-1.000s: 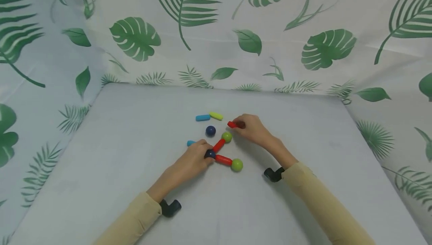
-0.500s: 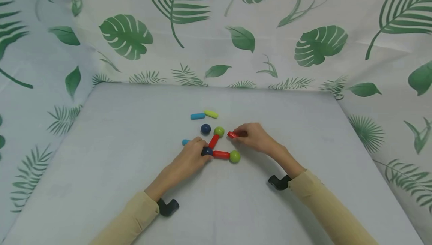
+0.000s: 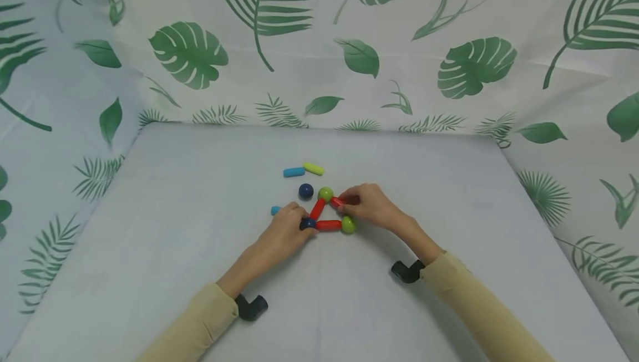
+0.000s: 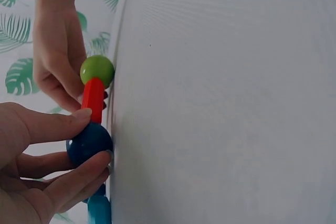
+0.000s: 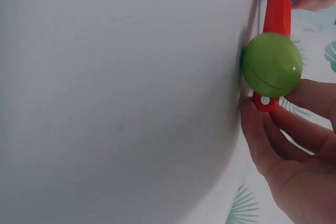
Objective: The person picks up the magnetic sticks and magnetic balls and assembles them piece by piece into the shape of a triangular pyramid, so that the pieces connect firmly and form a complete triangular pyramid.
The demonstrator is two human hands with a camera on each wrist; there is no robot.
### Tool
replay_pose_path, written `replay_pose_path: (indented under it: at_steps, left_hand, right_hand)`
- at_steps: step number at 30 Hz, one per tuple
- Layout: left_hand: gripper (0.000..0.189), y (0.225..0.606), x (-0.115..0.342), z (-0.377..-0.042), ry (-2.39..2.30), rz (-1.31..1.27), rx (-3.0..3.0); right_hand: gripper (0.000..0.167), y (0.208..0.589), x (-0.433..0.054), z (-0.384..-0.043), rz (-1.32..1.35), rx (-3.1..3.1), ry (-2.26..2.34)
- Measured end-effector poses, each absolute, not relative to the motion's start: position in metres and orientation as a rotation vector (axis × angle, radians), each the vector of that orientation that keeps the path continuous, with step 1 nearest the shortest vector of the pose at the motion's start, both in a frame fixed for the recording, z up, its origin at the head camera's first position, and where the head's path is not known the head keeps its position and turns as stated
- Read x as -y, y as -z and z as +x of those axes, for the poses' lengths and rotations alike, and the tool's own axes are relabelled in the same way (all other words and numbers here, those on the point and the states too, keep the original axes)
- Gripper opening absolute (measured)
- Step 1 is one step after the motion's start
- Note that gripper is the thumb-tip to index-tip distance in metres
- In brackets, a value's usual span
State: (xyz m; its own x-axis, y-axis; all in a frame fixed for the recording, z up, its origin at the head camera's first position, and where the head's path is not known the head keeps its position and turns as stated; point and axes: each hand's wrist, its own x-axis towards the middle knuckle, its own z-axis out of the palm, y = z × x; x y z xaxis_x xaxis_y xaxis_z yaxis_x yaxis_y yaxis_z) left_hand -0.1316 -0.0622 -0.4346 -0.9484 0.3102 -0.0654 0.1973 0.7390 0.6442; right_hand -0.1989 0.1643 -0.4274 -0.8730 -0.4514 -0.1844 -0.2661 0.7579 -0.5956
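My left hand [image 3: 284, 233] pinches a dark blue ball [image 3: 308, 223] between thumb and fingers, also seen in the left wrist view. Two red magnetic sticks run from this ball: one stick [image 3: 317, 209] to an upper green ball [image 3: 325, 194], the other stick [image 3: 328, 225] to a lower green ball [image 3: 348, 224]. My right hand [image 3: 373, 205] pinches a third red stick [image 3: 337, 202] between the green balls; its left end seems to meet the upper one. In the right wrist view a silvery end of a red stick [image 5: 266, 102] shows below a green ball [image 5: 273, 65].
Beyond the assembly lie a loose dark blue ball [image 3: 306, 191], a blue stick [image 3: 294, 172] and a yellow-green stick [image 3: 313, 168]. Another blue stick [image 3: 275, 210] pokes out behind my left hand. The white table [image 3: 199, 184] ends at a leaf-patterned curtain [image 3: 299, 74].
My right hand has brought its red stick down and left, in between the green balls. The lower green ball has swung slightly upward. My left hand keeps its hold on the dark blue ball.
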Motion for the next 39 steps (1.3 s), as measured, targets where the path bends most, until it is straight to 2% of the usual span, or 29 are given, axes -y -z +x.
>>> replay_pose_path:
  at_steps: [11,21,33,39]
  left_hand:
    - [0.034,0.437,0.061,-0.131,-0.995,0.361,-2.809]
    - [0.032,0.438,0.060,-0.131,-1.017,0.377,-2.821]
    - [0.035,0.437,0.058,-0.130,-1.021,0.335,-2.801]
    - [0.038,0.436,0.057,-0.131,-1.016,0.336,-2.792]
  right_hand:
    - [0.029,0.428,-0.164,-0.194,-0.456,-2.627,0.914]
    - [0.030,0.430,-0.161,-0.191,-0.472,-2.626,0.951]
    - [0.049,0.425,-0.176,-0.183,-0.494,-2.466,0.895]
    - [0.050,0.424,-0.182,-0.179,-0.498,-2.430,0.932]
